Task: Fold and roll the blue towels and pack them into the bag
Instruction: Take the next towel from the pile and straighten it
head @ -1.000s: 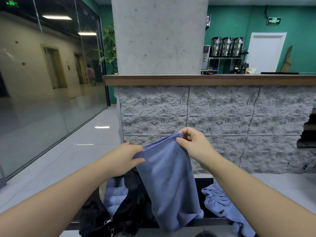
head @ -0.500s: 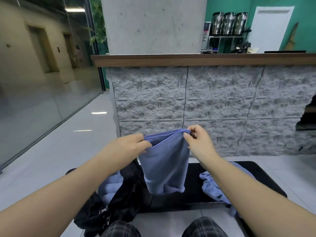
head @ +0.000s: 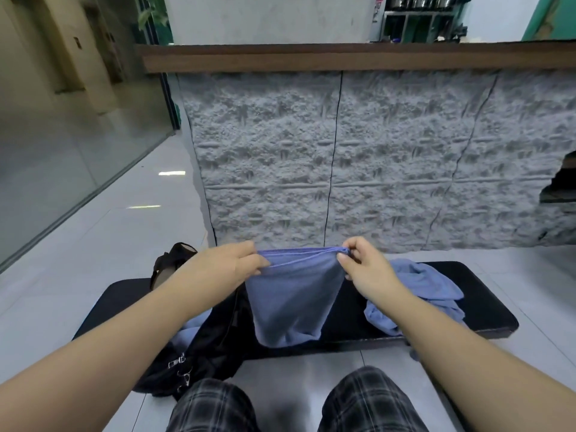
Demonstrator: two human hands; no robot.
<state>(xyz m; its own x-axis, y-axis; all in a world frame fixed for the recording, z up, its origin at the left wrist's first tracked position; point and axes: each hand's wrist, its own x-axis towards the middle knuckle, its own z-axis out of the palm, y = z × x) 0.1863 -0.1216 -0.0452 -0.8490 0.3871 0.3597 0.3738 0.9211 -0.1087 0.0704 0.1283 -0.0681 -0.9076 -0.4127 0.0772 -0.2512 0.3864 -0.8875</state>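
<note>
Now the folded blue towel hangs doubled over the tabletop, its lower fold nearly down on the black pad, where a second ago it was held high against the stone wall. The left hand pinches the top edge at 9 o'clock of the cloth and the right hand pinches the corner at 3 o'clock, layers matched. That lowering suggests the fold is done and laying it flat for rolling comes next. The black bag sits at 7 o'clock, a towel showing in it; the loose towels lie at 3 o'clock.
</note>
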